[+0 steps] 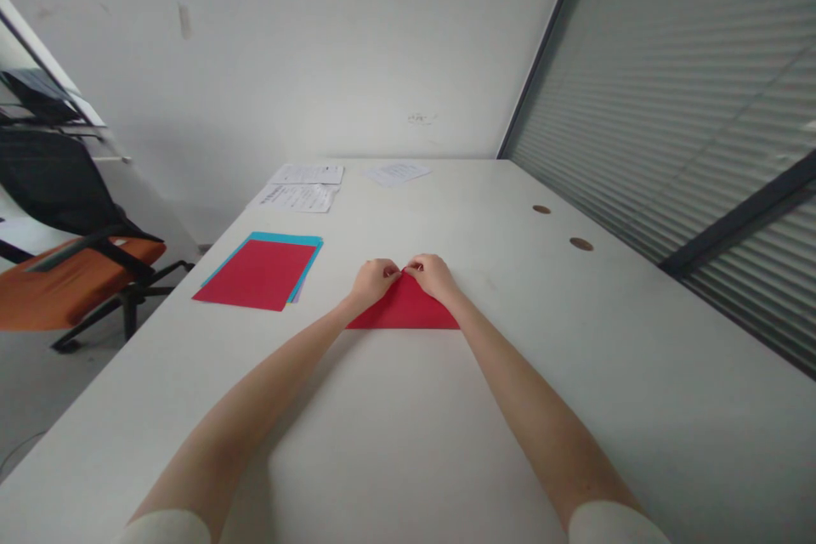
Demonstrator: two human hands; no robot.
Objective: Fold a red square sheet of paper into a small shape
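Observation:
A red sheet of paper (404, 306) lies on the white table in front of me, its straight near edge facing me and its sides slanting up to a point at the far end. At that point my left hand (377, 279) pinches the paper between thumb and fingers. Close beside it, my right hand (432, 275) pinches the same tip from the other side. The two sets of fingertips nearly meet. Part of the paper's slanting sides is hidden behind my hands and forearms.
To the left lies a stack of coloured paper (255, 274), red on top with blue beneath. Printed sheets (299, 191) and another paper (396, 173) lie near the wall. Two round holes (580, 244) mark the table's right side. An orange-seated office chair (76, 263) stands left.

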